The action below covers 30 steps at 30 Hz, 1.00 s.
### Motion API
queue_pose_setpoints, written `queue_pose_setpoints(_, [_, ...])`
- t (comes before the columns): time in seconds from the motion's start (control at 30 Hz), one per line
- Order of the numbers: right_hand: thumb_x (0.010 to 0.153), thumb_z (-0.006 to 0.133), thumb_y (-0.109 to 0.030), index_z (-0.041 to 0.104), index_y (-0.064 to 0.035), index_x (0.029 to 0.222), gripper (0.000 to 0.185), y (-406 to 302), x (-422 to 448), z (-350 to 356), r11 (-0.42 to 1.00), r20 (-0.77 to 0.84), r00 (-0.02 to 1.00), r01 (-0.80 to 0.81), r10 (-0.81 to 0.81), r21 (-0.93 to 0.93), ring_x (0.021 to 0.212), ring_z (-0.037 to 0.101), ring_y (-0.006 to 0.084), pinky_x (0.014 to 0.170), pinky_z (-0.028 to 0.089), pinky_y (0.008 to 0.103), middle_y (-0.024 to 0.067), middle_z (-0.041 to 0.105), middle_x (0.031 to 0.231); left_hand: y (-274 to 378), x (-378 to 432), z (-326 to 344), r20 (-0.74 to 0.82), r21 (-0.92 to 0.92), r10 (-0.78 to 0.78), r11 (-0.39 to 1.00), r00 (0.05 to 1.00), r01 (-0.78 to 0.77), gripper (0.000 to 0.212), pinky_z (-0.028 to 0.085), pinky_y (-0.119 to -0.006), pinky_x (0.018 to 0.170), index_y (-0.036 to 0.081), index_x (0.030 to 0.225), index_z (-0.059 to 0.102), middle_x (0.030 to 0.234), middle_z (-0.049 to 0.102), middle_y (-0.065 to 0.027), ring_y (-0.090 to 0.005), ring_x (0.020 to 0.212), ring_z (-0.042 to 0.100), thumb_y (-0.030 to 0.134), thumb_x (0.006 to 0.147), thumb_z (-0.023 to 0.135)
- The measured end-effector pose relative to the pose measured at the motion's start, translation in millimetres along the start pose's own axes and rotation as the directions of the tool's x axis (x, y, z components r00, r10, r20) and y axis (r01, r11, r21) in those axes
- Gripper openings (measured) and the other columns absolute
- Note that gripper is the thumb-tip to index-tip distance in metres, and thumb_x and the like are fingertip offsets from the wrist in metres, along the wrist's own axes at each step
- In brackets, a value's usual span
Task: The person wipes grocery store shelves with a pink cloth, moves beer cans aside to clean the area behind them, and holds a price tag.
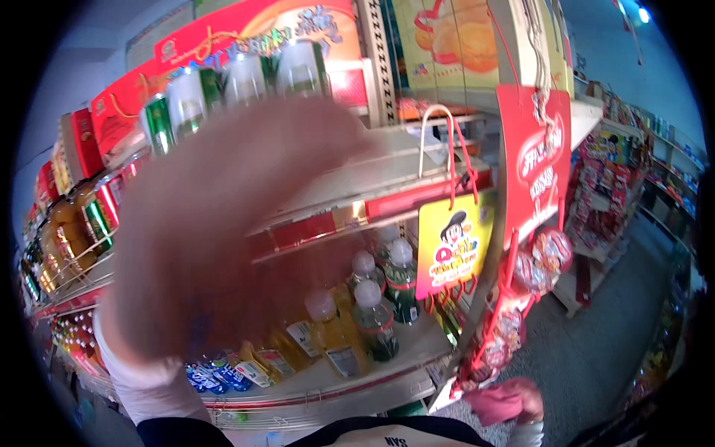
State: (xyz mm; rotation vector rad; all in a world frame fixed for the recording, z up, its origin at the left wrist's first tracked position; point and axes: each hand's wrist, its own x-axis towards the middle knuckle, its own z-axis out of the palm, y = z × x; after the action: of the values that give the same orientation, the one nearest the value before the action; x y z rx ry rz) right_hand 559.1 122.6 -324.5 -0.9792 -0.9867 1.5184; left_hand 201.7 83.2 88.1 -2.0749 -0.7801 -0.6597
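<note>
Large and badly blurred, my left hand is raised close to the camera, in front of a shop shelf. Its fingers reach to the right across the bare part of the upper shelf; whether anything is in them cannot be made out. Silver and green cans stand behind it. Low at the right, my right hand grips a pink cloth, below strings of wrapped sweets. Bottles with yellow contents and green bottles with white caps stand on the lower shelf, partly hidden by my left hand.
A yellow hanging card and a red hanging card dangle from the shelf end. Red gift boxes line the top left. Blue packages lie at the lower shelf's front. Another stocked rack stands across the aisle floor.
</note>
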Motion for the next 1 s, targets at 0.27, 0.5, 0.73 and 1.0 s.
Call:
queue_pose_setpoints(0.27, [0.086, 0.045, -0.036, 0.046, -0.0002, 0.086, 0.036, -68, -36, 78, 0.861, -0.254, 0.833, 0.509, -0.492, 0.003, 0.062, 0.057, 0.0259, 0.057, 0.051, 0.0372, 0.0164, 0.055, 0.069, 99, -129, 105, 0.369, -0.799, 0.192, 0.565, 0.909, 0.205, 0.065, 0.046, -0.036, 0.08, 0.004, 0.124, 0.034, 0.121, 0.037, -0.0255, -0.037, 0.105, 0.048, 0.027, 0.073, 0.067])
queue_pose_setpoints(0.5, [0.089, 0.046, -0.016, 0.048, 0.0016, 0.11, 0.028, -100, -35, 227, 0.766, 0.105, 0.77, 0.637, -0.629, -0.086, 0.101, 0.049, 0.0159, 0.089, 0.037, 0.0291, 0.0119, 0.052, 0.109, 153, -162, 152, 0.135, -0.955, -0.07, 0.257, 0.988, 0.149, 0.096, 0.039, -0.042, 0.091, 0.011, 0.132, 0.012, 0.133, 0.009, -0.029, -0.0436, 0.117, 0.033, 0.023, 0.062, 0.077])
queue_pose_setpoints(0.73, [0.072, 0.07, -0.02, 0.032, 0.0069, 0.125, 0.071, -108, -49, 244, 0.332, 0.655, 0.471, 0.882, -0.59, -0.335, 0.107, 0.048, 0.0311, 0.09, 0.038, 0.0374, 0.0204, 0.047, 0.115, 118, -184, 140, -0.05, -0.971, -0.374, 0.234, 0.926, 0.042, 0.057, 0.043, -0.038, 0.085, 0.004, 0.113, 0.044, 0.117, 0.041, -0.0213, -0.034, 0.104, 0.048, 0.011, 0.064, 0.073])
queue_pose_setpoints(1.0, [0.074, 0.061, -0.016, 0.045, 0.0007, 0.115, 0.048, -107, -32, 152, -0.054, 0.426, 0.248, 0.811, -0.87, -0.583, 0.082, 0.06, 0.0295, 0.074, 0.049, 0.039, 0.0222, 0.054, 0.102, 47, -124, 50, 0.144, -0.829, -0.188, 0.513, 0.972, 0.222, 0.034, 0.041, -0.031, 0.074, 0.0, 0.107, 0.049, 0.095, 0.049, -0.0138, -0.0255, 0.085, 0.051, 0.016, 0.078, 0.058])
